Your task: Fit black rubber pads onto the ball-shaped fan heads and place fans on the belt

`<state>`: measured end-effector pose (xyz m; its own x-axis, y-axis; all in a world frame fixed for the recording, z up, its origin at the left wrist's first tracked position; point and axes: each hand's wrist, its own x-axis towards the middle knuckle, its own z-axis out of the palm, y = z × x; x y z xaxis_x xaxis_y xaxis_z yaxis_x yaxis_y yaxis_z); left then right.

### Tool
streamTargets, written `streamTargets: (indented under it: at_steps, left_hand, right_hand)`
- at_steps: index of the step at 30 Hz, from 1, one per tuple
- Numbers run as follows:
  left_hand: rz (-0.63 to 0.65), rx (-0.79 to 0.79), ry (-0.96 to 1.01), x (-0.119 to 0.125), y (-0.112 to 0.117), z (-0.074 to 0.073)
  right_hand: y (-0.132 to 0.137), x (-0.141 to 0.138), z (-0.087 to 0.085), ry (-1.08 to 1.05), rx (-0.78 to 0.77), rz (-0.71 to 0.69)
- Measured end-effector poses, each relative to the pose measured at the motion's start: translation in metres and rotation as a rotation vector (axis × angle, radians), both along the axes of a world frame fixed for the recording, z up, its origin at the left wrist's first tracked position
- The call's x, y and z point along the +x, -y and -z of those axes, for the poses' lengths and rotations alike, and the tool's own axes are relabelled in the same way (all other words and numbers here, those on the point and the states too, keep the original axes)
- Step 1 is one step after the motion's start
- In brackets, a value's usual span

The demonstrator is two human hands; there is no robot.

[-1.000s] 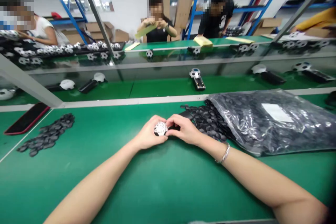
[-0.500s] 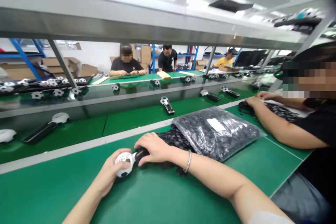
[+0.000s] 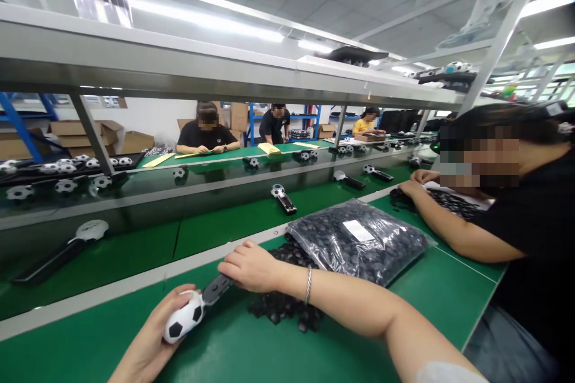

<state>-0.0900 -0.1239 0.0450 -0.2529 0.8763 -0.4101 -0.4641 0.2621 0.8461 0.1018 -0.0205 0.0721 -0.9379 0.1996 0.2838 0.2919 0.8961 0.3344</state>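
Observation:
A handheld device with a white-and-black football-patterned head (image 3: 183, 318) and a dark handle is in front of me at the lower left. My left hand (image 3: 155, 326) is closed around the head, its thumb and fingers on opposite sides. At the far end of the handle (image 3: 217, 289), my right hand (image 3: 251, 264) grips with bent fingers that partly hide the tip. The handle points away and to the right. Under and beside my right wrist lies a heap of small black pieces (image 3: 285, 311). A clear plastic bag (image 3: 359, 239) full of similar black pieces rests behind it.
Across a pale rail, the green belt (image 3: 148, 251) carries several football-headed devices, one (image 3: 284, 198) with its handle's inside exposed. A metal shelf (image 3: 251, 75) spans overhead. At right, a co-worker's arm (image 3: 453, 224) reaches over more black pieces. Other people sit or stand opposite.
My view has tilted up and shifted right. The device's head has turned, showing larger black patches. My right hand has slid outward along the handle, uncovering more of it.

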Motion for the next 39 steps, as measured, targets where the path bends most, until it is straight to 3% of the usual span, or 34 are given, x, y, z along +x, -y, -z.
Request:
streamTargets:
  at_steps: [4,7,9,11,14,19,24,27,29,31,33,34,36,39]
  left_hand:
    - [-0.047,-0.008,0.114,0.003,0.004,-0.004]
    - [0.019,0.151,0.389,0.005,0.006,-0.002]
    - [0.020,0.169,0.476,0.003,0.005,0.002]
    - [0.021,0.182,0.489,0.002,0.003,0.006]
    - [0.063,0.220,0.466,0.002,0.003,0.012]
    - [0.104,0.264,0.415,0.005,0.003,0.017]
    - [0.109,0.269,0.409,0.004,0.001,0.019]
    - [0.104,0.261,0.401,0.005,0.002,0.019]
    - [0.093,0.255,0.401,0.005,0.005,0.017]
    - [0.075,0.242,0.403,0.004,0.007,0.015]
    - [0.072,0.221,0.396,0.001,0.008,0.014]
    - [0.077,0.212,0.391,-0.001,0.008,0.014]
    - [0.084,0.201,0.377,-0.005,0.007,0.016]
    - [0.083,0.194,0.342,-0.009,0.005,0.020]
  right_hand:
    - [-0.003,0.002,-0.001,-0.032,-0.157,-0.071]
    - [-0.020,0.005,0.004,-0.106,-0.511,-0.056]
    - [-0.043,0.003,0.007,-0.221,-0.760,0.107]
    - [-0.069,-0.005,0.007,-0.362,-0.877,0.454]
    - [-0.104,-0.021,0.004,-0.463,-0.829,0.763]
    - [-0.134,-0.039,0.016,-0.458,-0.751,1.072]
    - [-0.135,-0.041,0.024,-0.414,-0.735,1.208]
    - [-0.109,-0.024,0.011,-0.382,-0.632,1.055]
    - [-0.072,-0.003,0.002,-0.246,-0.608,0.751]
    - [-0.024,0.019,-0.002,-0.146,-0.694,0.591]
    - [0.022,0.038,0.001,-0.044,-0.755,0.298]
    - [0.040,0.044,0.004,-0.023,-0.714,0.231]
    - [0.065,0.052,0.013,-0.017,-0.607,0.198]
    - [0.072,0.057,0.022,-0.002,-0.480,0.228]
